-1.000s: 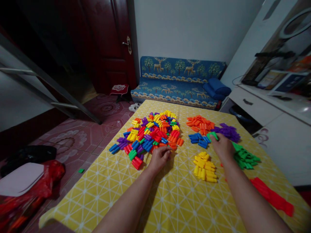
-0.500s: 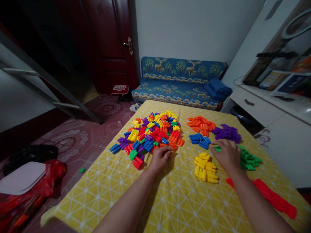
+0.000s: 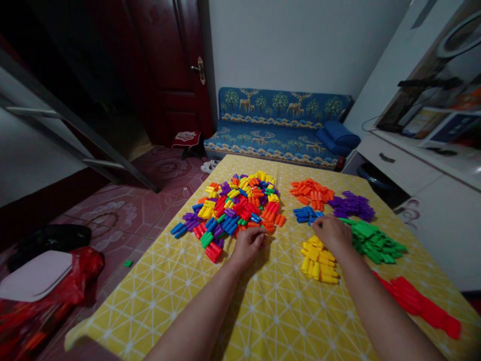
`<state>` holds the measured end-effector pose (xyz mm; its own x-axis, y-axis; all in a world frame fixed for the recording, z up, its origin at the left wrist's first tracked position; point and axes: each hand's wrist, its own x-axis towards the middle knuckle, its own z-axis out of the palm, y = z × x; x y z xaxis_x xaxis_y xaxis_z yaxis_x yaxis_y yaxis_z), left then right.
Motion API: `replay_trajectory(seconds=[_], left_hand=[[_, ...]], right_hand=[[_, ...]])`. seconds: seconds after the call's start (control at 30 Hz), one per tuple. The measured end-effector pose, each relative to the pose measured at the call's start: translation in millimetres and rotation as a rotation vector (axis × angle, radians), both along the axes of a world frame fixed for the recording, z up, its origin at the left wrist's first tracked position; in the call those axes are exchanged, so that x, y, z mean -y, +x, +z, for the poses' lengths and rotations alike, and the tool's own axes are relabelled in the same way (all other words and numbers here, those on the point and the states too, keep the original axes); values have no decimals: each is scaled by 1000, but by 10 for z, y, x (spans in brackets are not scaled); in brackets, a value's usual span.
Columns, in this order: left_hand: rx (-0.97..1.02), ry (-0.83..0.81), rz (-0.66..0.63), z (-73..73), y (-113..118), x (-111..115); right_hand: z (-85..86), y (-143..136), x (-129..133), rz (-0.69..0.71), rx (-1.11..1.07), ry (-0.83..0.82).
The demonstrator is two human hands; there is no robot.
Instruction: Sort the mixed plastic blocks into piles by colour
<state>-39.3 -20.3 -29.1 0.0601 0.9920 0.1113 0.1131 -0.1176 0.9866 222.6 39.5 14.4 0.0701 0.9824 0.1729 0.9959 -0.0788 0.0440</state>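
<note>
My left hand (image 3: 248,245) rests at the near right edge of a mixed pile of coloured plastic pieces (image 3: 233,208), its fingers curled together; what they hold, if anything, is hidden. My right hand (image 3: 332,233) is over the gap between the blue pieces (image 3: 306,214) and the yellow pile (image 3: 319,260), fingers bent down and closed, their tips partly hidden. Right of it lies the green pile (image 3: 378,241). Orange pieces (image 3: 311,193) and purple pieces (image 3: 353,205) sit farther back. Red pieces (image 3: 421,303) form a row beyond my right forearm.
A yellow patterned cloth covers the table (image 3: 278,311). Behind it stands a blue sofa (image 3: 263,133). White drawers (image 3: 398,165) are at the right, a metal ladder (image 3: 82,135) at the left. One green piece (image 3: 128,263) and a red bag (image 3: 88,268) lie on the floor.
My right hand has moved left from the green pile toward the blue and yellow pieces, uncovering more green pieces. My left hand has stayed nearly still.
</note>
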Motion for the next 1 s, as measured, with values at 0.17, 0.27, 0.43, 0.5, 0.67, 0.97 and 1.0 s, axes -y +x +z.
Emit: replay_trajectory(seconds=[0.17,0.27,0.43,0.5,0.67,0.97,1.0], left_hand=[[-47,96,54,-23,-14,1],[-79,200,175,4,-39,28],[-56,288,254,116,-73,83],[-49,302,247,143,-80,90],[-55,310,246,122,-83,77],[-91,273,268,91,-73,68],[-97,268,272,80,-76,63]], right_hand=[[34,-269,-1,103,-120,169],[13,-671,37,362,-340,196],[-68,-1392,95,477,-462,67],[-84,-1558,110,417,-414,20],[-90,-1645,112,352,-381,-16],[-139,-1312,-45,283,-674,105],[-134,-1223,-99,232,-674,134]])
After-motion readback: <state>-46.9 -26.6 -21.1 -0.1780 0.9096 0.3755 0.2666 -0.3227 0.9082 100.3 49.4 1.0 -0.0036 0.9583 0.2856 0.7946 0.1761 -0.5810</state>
